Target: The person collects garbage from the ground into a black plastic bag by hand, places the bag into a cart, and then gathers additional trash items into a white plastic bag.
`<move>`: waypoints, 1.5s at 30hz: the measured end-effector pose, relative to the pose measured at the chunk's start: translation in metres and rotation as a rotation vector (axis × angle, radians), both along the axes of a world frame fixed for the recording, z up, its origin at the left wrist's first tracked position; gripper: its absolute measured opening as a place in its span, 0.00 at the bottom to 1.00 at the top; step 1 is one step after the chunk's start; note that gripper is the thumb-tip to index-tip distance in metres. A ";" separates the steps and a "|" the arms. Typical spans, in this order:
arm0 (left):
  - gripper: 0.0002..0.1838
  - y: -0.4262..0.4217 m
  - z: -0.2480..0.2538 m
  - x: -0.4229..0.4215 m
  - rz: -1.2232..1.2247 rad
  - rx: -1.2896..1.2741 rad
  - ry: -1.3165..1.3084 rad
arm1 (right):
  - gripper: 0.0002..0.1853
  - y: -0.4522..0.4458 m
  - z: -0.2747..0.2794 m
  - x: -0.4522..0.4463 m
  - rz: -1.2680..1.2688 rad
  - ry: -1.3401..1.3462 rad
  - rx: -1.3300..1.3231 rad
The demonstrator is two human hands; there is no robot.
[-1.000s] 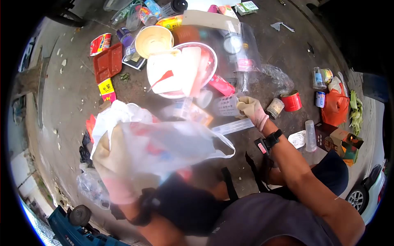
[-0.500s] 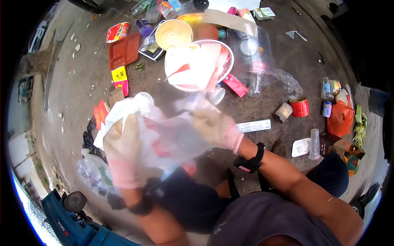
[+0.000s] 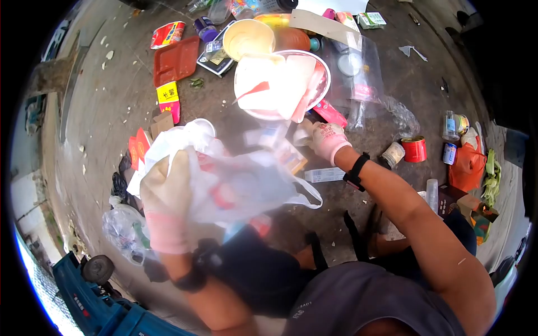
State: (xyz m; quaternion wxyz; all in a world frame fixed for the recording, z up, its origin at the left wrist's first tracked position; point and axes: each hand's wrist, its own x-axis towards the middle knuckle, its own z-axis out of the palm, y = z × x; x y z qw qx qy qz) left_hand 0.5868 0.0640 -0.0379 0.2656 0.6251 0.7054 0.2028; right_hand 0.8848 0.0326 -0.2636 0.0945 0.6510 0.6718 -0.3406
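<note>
My gloved left hand [image 3: 165, 193] is closed on a thin white plastic bag [image 3: 241, 185], which spreads out to the right with a loop handle hanging free. Pinkish-red print shows through the bag. My gloved right hand [image 3: 328, 140] reaches forward, its fingers closed around a small white cup [image 3: 302, 134]; they are partly blurred. A pink packet [image 3: 332, 113] lies just beyond this hand. Between the hands a blurred white and yellowish box [image 3: 290, 155] sits at the bag's far edge. A white printed strip-like carton [image 3: 325, 175] lies below my right wrist.
A large white bowl [image 3: 255, 112] holding pale trays stands ahead, beside a cream tub [image 3: 248, 39]. A red tray [image 3: 175, 60] lies left. Clear plastic packaging [image 3: 370, 67], a red can [image 3: 414, 149] and an orange bag [image 3: 466, 162] are on the right. A blue vehicle [image 3: 84, 294] stands lower left.
My right hand has let go of the plastic bag and moved right and forward to the white cup. The bag's right handle now hangs loose; my left hand still grips the bag.
</note>
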 end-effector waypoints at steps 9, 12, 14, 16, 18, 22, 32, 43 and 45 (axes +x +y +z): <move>0.22 -0.005 0.012 0.004 0.121 -0.107 -0.096 | 0.35 -0.008 -0.008 -0.013 0.245 0.047 0.194; 0.22 -0.005 0.013 -0.001 0.123 -0.135 -0.098 | 0.32 -0.015 -0.029 -0.015 0.189 0.240 0.130; 0.22 -0.004 0.015 -0.006 0.113 -0.145 -0.083 | 0.33 -0.040 -0.062 -0.002 -0.024 0.598 0.315; 0.22 -0.005 0.014 -0.009 0.103 -0.149 -0.069 | 0.31 -0.053 -0.071 -0.006 -0.430 0.851 0.277; 0.20 -0.005 0.008 -0.019 -0.083 -0.058 0.025 | 0.29 -0.063 -0.037 -0.009 -0.814 1.189 0.166; 0.19 -0.001 0.008 -0.001 0.110 -0.197 -0.012 | 0.32 -0.078 0.039 -0.074 -0.160 1.227 0.362; 0.18 -0.010 0.004 -0.045 -0.164 -0.002 0.242 | 0.24 -0.012 0.028 -0.105 -0.241 0.611 0.522; 0.24 -0.006 0.015 -0.038 0.102 -0.075 0.038 | 0.37 0.045 -0.053 -0.150 0.315 -0.201 0.234; 0.25 -0.005 0.003 -0.055 -0.008 -0.009 0.041 | 0.32 0.043 -0.069 -0.151 0.319 -0.220 0.333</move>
